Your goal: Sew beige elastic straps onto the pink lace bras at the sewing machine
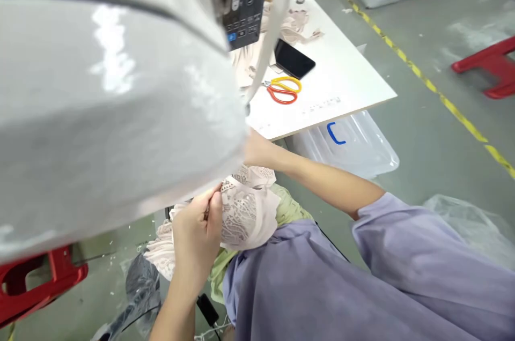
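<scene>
My left hand (pixel 200 231) is closed, thumb and fingers pinching the edge of a pale pink lace bra (pixel 245 212). The bra's cups hang over my lap on a light green cloth (pixel 290 206). My right hand (pixel 257 149) reaches in behind the head of a white sewing machine (pixel 120 116); its fingers are hidden there. The machine head fills the upper left and also covers the needle area and part of the bra. A dark control panel (pixel 243 6) shows on the machine.
On the white table (pixel 341 83) lie scissors (pixel 284 89) with orange and yellow handles, a black phone (pixel 294 59) and beige fabric pieces (pixel 295 24). Below it is a clear plastic box (pixel 362 142). Red stools (pixel 491 67) stand on the floor, and a grey bag (pixel 142 282) lies lower left.
</scene>
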The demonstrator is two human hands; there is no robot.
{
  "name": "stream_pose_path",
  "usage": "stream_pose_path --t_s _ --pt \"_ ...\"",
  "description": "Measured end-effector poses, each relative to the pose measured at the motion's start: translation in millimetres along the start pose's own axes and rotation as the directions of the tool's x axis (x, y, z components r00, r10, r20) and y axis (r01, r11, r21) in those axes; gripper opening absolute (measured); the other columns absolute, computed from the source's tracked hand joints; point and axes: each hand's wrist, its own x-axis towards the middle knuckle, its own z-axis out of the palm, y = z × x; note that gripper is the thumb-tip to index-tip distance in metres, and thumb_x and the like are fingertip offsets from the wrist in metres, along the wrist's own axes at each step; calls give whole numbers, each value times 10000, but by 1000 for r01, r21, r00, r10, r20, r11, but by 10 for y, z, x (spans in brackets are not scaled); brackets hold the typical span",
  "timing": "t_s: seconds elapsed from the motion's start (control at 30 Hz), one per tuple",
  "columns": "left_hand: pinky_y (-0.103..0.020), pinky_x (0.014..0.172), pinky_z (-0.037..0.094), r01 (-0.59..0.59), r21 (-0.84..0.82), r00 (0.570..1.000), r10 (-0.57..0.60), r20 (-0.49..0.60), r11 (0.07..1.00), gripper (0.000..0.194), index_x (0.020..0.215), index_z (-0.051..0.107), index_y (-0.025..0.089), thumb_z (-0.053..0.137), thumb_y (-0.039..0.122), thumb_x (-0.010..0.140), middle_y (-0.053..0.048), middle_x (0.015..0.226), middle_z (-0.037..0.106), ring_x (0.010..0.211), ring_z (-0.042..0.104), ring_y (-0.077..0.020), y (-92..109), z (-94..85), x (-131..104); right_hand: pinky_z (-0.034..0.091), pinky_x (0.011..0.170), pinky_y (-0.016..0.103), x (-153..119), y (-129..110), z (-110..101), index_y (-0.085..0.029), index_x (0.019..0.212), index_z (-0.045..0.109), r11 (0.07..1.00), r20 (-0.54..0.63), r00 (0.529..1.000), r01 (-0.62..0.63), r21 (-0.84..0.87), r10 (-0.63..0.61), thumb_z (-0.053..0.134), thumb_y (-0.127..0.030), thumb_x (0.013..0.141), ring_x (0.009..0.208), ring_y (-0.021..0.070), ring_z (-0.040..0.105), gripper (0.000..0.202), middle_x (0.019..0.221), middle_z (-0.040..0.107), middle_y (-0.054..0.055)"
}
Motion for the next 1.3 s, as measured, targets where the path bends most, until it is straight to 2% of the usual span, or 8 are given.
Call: stream_pose_path --t_s 0.13,0.33,0.8,0.9,1.03,1.2,1.27,1.3 --pt "-267 669 587 0 73 1000 1 -23 997 268 1099 768 244 541 310 972 -31 1004 809 829 767 -209 6 20 -34 498 888 360 -2 -26 -4 -196 912 596 996 -101 994 -30 85 38 624 -160 793 1041 235 577 127 1095 625 81" --pt "-276 764 591 19 78 997 -14 -73 997 247 1057 772 244 548 305 971 -31 1012 808 914 767 -215 7 25 -72 468 807 299 -11 -76 41 -177 869 597 996 -149 988 -32 87 45 616 -135 793 954 191 595 89 1086 637 79" --pt "-265 760 599 -144 103 986 151 -66 984 242 1045 771 190 552 255 965 -60 968 810 836 770 -194 -5 114 -69 453 746 285 -13 -27 32 -170 843 570 986 -148 988 -27 165 51 614 -139 771 866 173 552 90 1028 606 60" --pt "-251 712 590 -137 115 988 144 -58 984 241 1056 767 194 550 250 969 -52 943 809 793 762 -180 -8 131 -78 433 702 276 -13 -21 26 -175 830 543 988 -146 989 -15 156 38 616 -140 774 807 160 526 98 935 574 37" --pt "-267 759 590 -130 105 989 137 -61 986 236 1079 757 205 556 263 970 -51 979 804 799 754 -178 -52 158 -113 423 683 274 -14 0 24 -185 815 518 992 -150 988 -2 129 22 622 -134 771 774 154 521 124 843 518 10" --pt "-292 752 576 -39 93 997 45 -64 995 308 1227 693 225 539 339 987 -64 941 777 824 735 -196 -158 152 -195 419 675 265 -28 47 22 -190 814 516 992 -178 984 33 118 -12 615 -131 772 819 164 527 123 863 534 22" --pt "-300 745 565 13 118 994 -1 -106 993 369 1318 622 219 531 363 991 -84 997 747 874 715 -204 -182 175 -220 421 673 262 -43 48 24 -185 820 526 994 -180 984 33 107 -13 614 -124 765 791 148 519 120 913 552 29" --pt "-319 776 560 15 149 986 10 -168 989 396 1340 592 201 536 371 987 -107 1047 724 933 698 -218 -179 204 -227 423 671 260 -54 42 27 -182 822 532 995 -178 984 29 96 -11 615 -124 762 772 140 512 117 937 559 32"
